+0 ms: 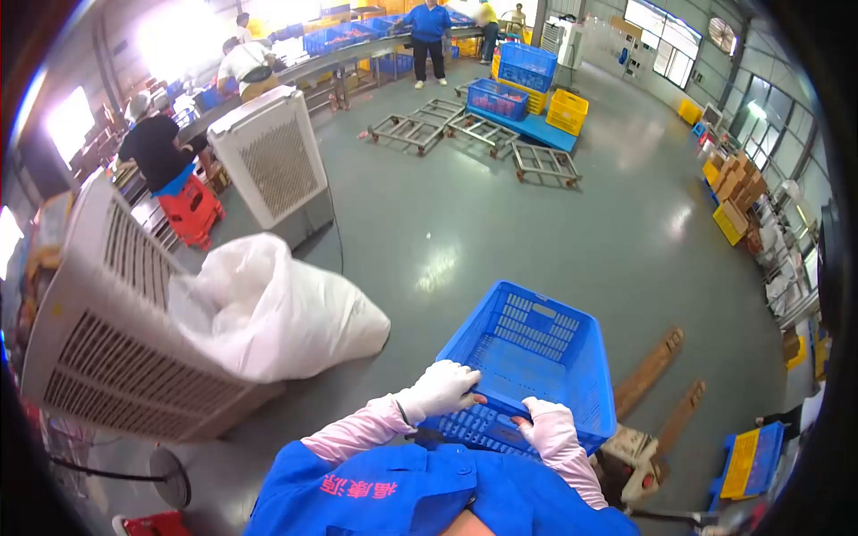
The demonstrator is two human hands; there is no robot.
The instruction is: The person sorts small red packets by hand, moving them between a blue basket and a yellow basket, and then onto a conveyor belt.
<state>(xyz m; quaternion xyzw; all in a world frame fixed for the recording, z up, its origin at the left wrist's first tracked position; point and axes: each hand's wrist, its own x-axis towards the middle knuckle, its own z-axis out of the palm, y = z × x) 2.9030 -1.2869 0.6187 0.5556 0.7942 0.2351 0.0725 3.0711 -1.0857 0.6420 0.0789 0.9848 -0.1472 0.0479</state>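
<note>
A blue plastic crate [540, 323] with slotted walls is tilted in front of my body, its inside facing up. On its near rim, toward the left corner, my left hand [442, 390] in a white glove is closed, fingers curled over the edge. Farther right along the same rim, my right hand [548, 423], gloved too with bare fingertips showing, grips the edge. The crate's bottom shows through its open top, and part of its near wall is hidden by my hands and blue jacket [384, 491].
Left of me stand a large white sack [313, 313] and air coolers [134, 348]. A pallet jack [639, 460] is at the lower right, forks outward. Wheeled metal frames [407, 131] and stacked crates [527, 67] are ahead. Several people work along a conveyor at the back.
</note>
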